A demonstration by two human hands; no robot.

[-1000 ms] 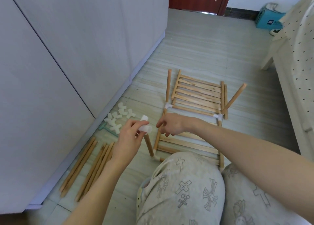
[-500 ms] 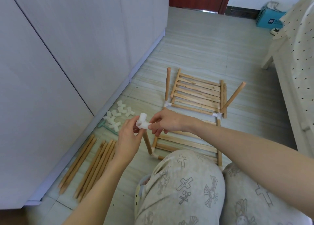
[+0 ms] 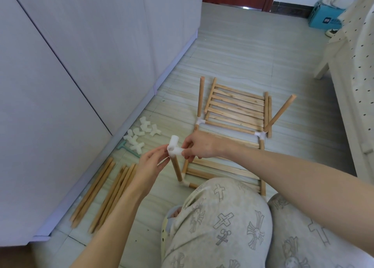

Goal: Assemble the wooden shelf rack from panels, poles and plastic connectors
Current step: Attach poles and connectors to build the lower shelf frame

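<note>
A white plastic connector (image 3: 174, 147) sits on top of an upright wooden pole (image 3: 176, 169) at the near left corner of the partly built rack (image 3: 224, 166) on the floor. My left hand (image 3: 150, 163) pinches the connector from the left. My right hand (image 3: 199, 145) pinches its right arm. A slatted wooden panel (image 3: 236, 107) lies flat beyond the rack. Two more poles (image 3: 200, 97) (image 3: 280, 112) stick out of white corner connectors beside it. Part of the rack's near panel is hidden by my knees.
Several spare white connectors (image 3: 141, 133) lie on the floor by the cabinet (image 3: 81, 65) on the left. Loose wooden poles (image 3: 105, 190) lie in two bundles near the cabinet base. A bed frame (image 3: 348, 85) stands at the right, a blue box (image 3: 323, 16) at the far back.
My right hand has come from the panel to the connector and taken hold of its right arm. The connector has turned on the pole top, one arm now pointing up.
</note>
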